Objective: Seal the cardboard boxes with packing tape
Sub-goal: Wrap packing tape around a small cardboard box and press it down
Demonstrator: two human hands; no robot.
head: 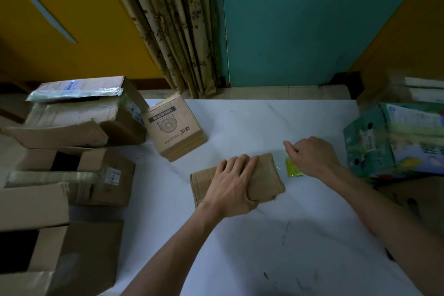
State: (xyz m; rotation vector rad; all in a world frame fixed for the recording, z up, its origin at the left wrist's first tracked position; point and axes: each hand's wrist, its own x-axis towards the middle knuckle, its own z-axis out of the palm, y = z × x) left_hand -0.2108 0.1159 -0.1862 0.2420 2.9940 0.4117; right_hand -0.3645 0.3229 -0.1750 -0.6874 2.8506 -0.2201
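Observation:
A small flat cardboard box (266, 175) lies in the middle of the white table (276, 235). My left hand (234, 185) lies across its top, fingers spread over the far edge and thumb round the near edge, holding it down. Just right of the box my right hand (312, 157) grips a yellow-green tape roll (293, 168), mostly hidden under the palm, index finger stretched out to the left. A thin strip of clear tape seems to run from the roll to the box's right edge.
A box printed with a fan picture (174, 127) stands behind on the table. Several open and stacked cardboard boxes (79, 175) crowd the left side. A green printed carton (389, 142) and a brown box (418, 199) sit at the right edge. A curtain (175, 26) hangs behind.

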